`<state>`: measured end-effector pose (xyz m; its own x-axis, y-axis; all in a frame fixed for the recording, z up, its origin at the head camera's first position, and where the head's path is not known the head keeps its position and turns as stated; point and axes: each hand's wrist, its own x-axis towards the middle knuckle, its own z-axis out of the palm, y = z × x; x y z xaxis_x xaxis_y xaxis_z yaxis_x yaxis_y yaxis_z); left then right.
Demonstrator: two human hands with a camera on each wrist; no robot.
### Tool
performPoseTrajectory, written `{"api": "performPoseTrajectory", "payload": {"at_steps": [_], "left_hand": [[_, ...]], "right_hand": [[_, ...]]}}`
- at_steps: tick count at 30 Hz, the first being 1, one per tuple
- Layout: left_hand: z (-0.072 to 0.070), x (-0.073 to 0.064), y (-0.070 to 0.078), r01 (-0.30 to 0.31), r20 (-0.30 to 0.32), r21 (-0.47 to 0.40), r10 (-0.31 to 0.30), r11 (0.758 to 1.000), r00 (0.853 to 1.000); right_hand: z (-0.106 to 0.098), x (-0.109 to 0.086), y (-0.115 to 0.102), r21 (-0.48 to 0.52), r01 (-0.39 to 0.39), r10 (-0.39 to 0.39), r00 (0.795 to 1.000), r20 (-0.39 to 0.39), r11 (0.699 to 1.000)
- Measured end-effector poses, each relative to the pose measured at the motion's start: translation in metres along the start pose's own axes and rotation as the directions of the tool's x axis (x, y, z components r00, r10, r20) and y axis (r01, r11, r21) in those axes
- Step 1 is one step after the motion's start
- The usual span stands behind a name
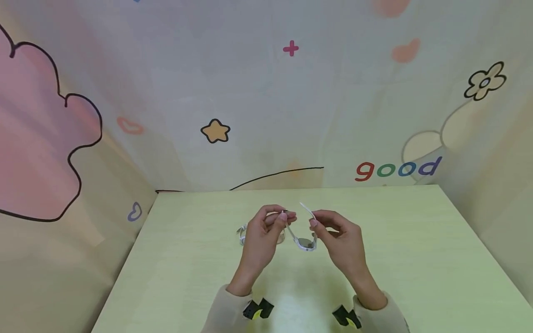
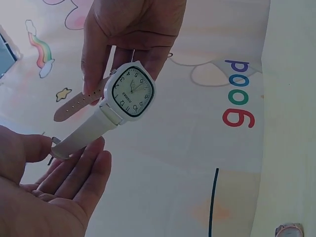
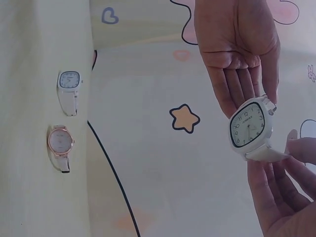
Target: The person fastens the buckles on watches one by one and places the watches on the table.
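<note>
A white wristwatch with a rounded square dial hangs between the two hands above the table. The left hand pinches the buckle end of its strap between thumb and fingers. On the other strap half, the one with holes, the right hand grips close to the case, and the free strap tip sticks up past its fingers. The left wrist view shows the watch's dial face on, the strap unfastened. From the right wrist view the white case hangs tilted between both hands.
Two more watches lie on the pale table behind the left hand: a white square one and a round one with a rose-gold case. A printed cloth backdrop rises along the table's back edge and sides.
</note>
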<state>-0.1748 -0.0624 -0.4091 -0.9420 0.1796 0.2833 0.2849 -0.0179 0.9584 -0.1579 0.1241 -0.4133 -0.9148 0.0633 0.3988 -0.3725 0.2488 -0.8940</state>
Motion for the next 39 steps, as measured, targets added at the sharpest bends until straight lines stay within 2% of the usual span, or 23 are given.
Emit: {"api": "performPoseTrajectory", "payload": {"at_steps": [8,16,25,32,39], "left_hand": [[0.000,-0.002,-0.010,0.027,0.017,-0.021,-0.026,0.999,1.000],[0.002,-0.001,-0.016,0.016,0.040,-0.063,-0.014,0.998,0.999],[0.001,-0.002,-0.019,0.017,0.008,0.004,-0.017,1.000,1.000],[0.000,-0.002,-0.020,0.020,0.011,-0.004,-0.020,1.000,1.000],[0.001,-0.003,-0.019,0.044,-0.037,-0.004,-0.045,0.999,0.998]], "right_hand": [[-0.001,0.000,0.006,-0.014,-0.023,0.023,1.000,0.011,1.000],[0.002,-0.002,0.009,-0.002,-0.057,0.057,0.998,0.001,0.998],[0.005,-0.003,0.012,0.002,-0.044,0.043,0.998,0.034,0.999],[0.006,-0.004,0.015,0.000,-0.037,0.037,0.998,0.060,0.999],[0.007,-0.006,0.016,-0.027,-0.024,0.026,0.996,0.087,0.999]]}}
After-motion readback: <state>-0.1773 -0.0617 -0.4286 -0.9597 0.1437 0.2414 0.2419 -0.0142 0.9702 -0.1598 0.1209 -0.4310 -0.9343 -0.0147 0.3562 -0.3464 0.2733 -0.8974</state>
